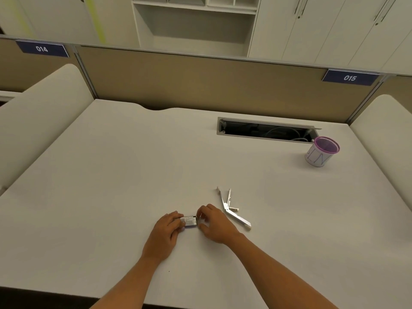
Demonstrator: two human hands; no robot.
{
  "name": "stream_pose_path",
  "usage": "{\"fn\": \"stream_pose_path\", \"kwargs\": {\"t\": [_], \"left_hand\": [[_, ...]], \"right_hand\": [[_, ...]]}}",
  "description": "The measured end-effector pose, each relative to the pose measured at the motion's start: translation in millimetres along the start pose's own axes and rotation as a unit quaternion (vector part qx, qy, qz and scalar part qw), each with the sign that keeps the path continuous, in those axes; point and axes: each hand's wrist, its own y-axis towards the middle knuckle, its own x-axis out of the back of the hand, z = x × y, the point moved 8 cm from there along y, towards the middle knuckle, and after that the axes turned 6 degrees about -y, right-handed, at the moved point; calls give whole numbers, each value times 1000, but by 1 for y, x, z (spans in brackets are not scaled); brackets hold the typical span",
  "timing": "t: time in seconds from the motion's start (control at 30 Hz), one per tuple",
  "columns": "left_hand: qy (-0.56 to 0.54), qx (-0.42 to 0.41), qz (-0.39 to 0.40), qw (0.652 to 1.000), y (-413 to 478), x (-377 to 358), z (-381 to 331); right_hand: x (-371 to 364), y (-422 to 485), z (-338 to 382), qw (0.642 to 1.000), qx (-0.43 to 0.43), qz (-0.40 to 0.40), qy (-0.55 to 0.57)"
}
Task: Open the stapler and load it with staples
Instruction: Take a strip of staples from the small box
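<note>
A small grey staple box (190, 221) lies on the white desk (111, 175) near its front edge. My left hand (166, 235) grips the box's left end. My right hand (217, 224) has its fingertips at the box's right end, thumb and forefinger pinched at the opening. Whether staples are between the fingers is too small to tell. The silver stapler (231, 208) lies unfolded wide on the desk just right of my right hand, its arms spread apart. Neither hand touches it.
A white pen cup with a purple rim (321, 151) stands at the back right. Behind it is an open cable slot (265, 130) in the desk. Beige partition panels with labels 014 and 015 close off the back; padded dividers flank both sides.
</note>
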Motion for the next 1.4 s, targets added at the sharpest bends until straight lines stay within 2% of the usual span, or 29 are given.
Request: {"fn": "stream_pose_path", "kwargs": {"t": [0.2, 0.43, 0.7, 0.87, 1.1, 1.4], "left_hand": [[4, 4, 0, 1000, 1, 1, -1], [5, 5, -3, 1000, 0, 2, -1], [7, 4, -6, 1000, 0, 3, -3], [5, 1, -5, 1000, 0, 3, -3], [1, 3, -10, 1000, 1, 5, -5], [6, 5, -3, 1000, 0, 3, -2]], "right_hand": [[0, -2, -6, 999, -39, -16, 3], [0, -4, -8, 989, -142, -41, 7], [2, -7, -7, 976, -211, -54, 5], [3, -7, -10, 974, -222, -37, 19], [18, -17, -23, 970, -226, -78, 51], [22, -22, -27, 968, -233, -78, 48]]}}
